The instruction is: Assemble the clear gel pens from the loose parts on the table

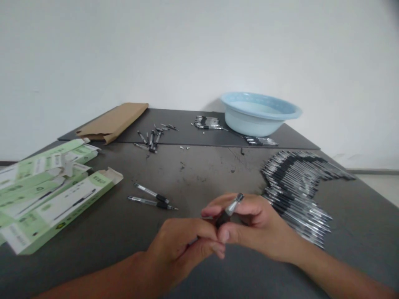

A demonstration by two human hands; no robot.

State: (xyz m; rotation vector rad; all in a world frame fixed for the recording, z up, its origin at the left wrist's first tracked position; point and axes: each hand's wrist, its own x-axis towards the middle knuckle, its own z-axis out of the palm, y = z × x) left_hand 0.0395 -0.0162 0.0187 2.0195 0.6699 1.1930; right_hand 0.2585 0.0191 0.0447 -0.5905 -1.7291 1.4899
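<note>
A pen with a black grip and a clear, silvery front end is held between my two hands above the near part of the table. Its tip points up and away to the right. My right hand has thumb and fingers closed around the grip. Pressed against it, my left hand is closed over the rear of the pen, so most of the barrel is hidden. Two clear pens with black grips lie on the table beyond my left hand. Right of my right hand, many pens are laid side by side.
Green-and-white pen boxes pile up at left, with a brown cardboard envelope behind. A light blue basin stands at the back right. Loose pen parts and small metal tips lie mid-table; more pens lie behind.
</note>
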